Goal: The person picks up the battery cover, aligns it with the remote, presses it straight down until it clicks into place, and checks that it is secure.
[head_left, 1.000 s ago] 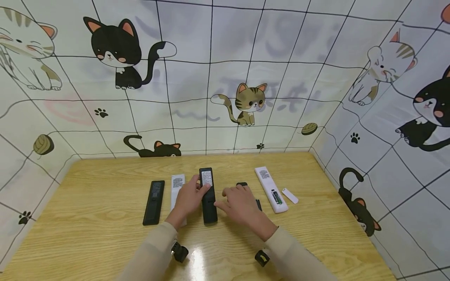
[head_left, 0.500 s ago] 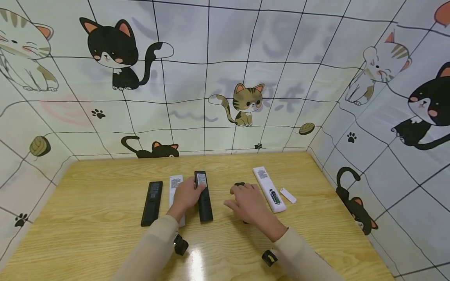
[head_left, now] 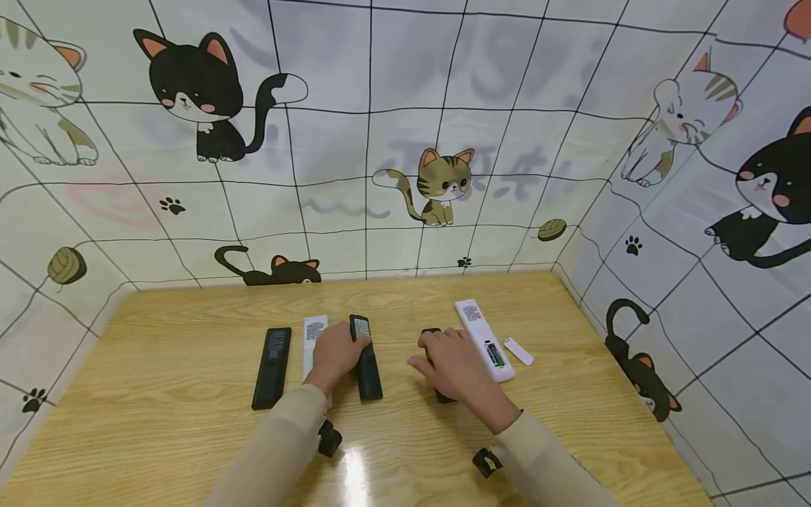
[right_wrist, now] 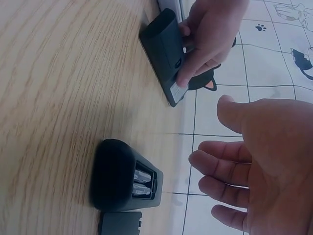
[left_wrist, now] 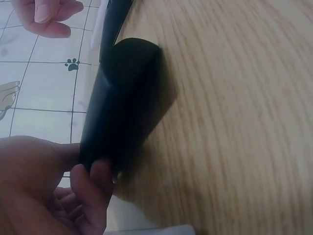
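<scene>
My left hand (head_left: 336, 352) grips a black remote control (head_left: 369, 373) by its side, thumb on the labelled back near the far end. In the left wrist view this remote (left_wrist: 120, 98) lies close over the table. My right hand (head_left: 453, 362) hovers with loosely bent fingers and holds nothing. Beneath it is a second black remote (right_wrist: 112, 176), mostly covered by the hand in the head view. The right wrist view shows its battery compartment uncovered, with two batteries (right_wrist: 142, 182) inside. A black battery cover (right_wrist: 121, 223) lies right beside it.
Left of my left hand, a white remote (head_left: 315, 331) lies partly hidden, and another black remote (head_left: 272, 370) lies farther left. At right is a white remote (head_left: 478, 331) with its battery compartment exposed and a white cover (head_left: 519, 351) next to it. A cat-patterned sheet (head_left: 342, 162) rises behind the table.
My right hand has moved right, away from the held remote, to above the second black remote. My left hand has shifted the held remote slightly left and its far end looks lower.
</scene>
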A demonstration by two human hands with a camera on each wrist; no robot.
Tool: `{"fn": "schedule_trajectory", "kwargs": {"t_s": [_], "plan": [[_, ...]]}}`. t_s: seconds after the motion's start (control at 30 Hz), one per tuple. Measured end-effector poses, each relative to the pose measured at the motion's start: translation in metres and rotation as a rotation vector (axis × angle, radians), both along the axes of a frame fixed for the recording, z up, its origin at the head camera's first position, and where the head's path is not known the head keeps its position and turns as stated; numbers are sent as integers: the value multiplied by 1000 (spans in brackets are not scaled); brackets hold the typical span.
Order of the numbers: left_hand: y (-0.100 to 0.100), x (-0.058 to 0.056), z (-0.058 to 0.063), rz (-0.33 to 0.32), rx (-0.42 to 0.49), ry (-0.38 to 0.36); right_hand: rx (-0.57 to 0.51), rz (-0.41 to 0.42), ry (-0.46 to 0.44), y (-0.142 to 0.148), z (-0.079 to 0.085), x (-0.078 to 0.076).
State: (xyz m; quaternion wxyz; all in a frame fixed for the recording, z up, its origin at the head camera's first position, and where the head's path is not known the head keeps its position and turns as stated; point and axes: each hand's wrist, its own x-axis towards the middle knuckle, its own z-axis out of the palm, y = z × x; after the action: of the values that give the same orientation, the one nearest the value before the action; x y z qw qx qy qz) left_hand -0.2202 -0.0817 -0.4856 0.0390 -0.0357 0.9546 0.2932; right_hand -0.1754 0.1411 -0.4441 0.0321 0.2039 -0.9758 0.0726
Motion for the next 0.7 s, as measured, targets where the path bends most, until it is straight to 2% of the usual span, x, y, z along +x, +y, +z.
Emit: {"fn": "schedule_trajectory", "kwargs": {"t_s": [0.33,0.7], "plan": [[3,2,3,19,-85,-5,-11,-34,-11,2,-1,-3],[5,2,4,11,-128,-26,-22,-20,-20,2,-4,-3]]}}
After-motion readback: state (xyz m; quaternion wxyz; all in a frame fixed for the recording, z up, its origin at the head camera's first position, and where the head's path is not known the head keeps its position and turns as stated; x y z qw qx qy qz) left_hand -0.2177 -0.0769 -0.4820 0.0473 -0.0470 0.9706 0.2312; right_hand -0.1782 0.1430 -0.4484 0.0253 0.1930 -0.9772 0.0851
